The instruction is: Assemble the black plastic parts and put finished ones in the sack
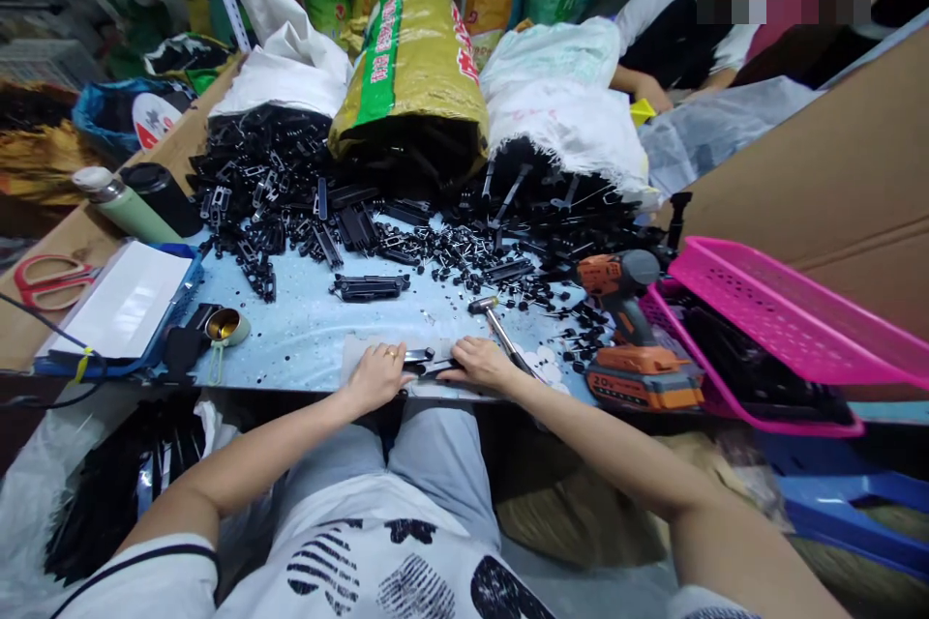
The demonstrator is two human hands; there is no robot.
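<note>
At the table's front edge, my left hand [375, 375] and my right hand [482, 364] face each other, fingers closed around a slim black plastic part [438, 368]. Its exact kind cannot be made out. Next to my left fingers lies a shiny metal-and-black strip [416, 355]. Under both hands is a pale flat plate [355, 348]. A hammer [500, 324] rests just beyond my right hand, its head pointing away. Farther back sits a small stack of black parts [370, 286].
Sacks [421, 48] spill black parts [268, 164] and small pins [457, 251] across the back. A cordless drill [631, 329] and pink basket [755, 309] stand right. Left are scissors [54, 280], a metal cup [227, 327] and bottles [123, 198]. Another person's hand [645, 92] shows behind.
</note>
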